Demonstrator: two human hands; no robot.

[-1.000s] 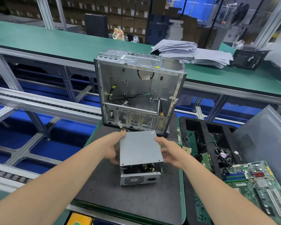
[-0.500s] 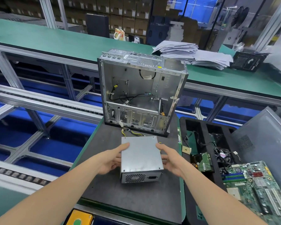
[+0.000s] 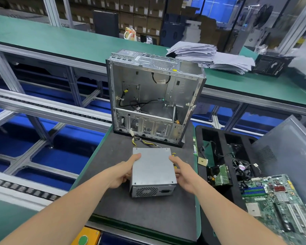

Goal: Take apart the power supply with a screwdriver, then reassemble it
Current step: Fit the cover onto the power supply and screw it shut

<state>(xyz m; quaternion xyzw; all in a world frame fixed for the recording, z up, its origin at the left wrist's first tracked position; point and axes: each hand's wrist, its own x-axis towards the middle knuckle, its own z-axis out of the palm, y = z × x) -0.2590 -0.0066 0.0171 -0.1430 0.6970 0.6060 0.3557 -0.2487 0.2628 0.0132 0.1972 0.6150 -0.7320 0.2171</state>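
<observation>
Surveying the station from the head view, I start with the worktop (image 3: 198, 209) and its dark mat (image 3: 148, 218), which holds everything for this job.

At the far edge of the mat the computer case (image 3: 155, 96) stands upright with its open side toward me. It is stripped of boards, with only loose wiring inside. I judge it was set back there to leave working room in front.

To the right, a black tray (image 3: 213, 137) holds removed parts. A motherboard (image 3: 281, 200) lies across its near end, well apart from the work.

The power supply (image 3: 153, 168) sits in the middle of the mat, just in front of the case, apparently flat on its base. The fan grille and socket face me and the plain lid is uppermost. That orientation presents the lid for opening.

Both hands hold the unit from opposite sides. The left hand (image 3: 121, 174) has its thumb on the lid's left edge and its fingers down the side wall, and the right hand (image 3: 185, 174) mirrors it. I read this as a squaring, steadying grip, not a lift.

The cable bundle (image 3: 141, 141) trails from the rear of the unit toward the case, clear of the hands.

Small dots at the lid corners (image 3: 135, 183) appear to be screw heads. No screwdriver is in view, so I judge the dismantling has not begun.
</observation>
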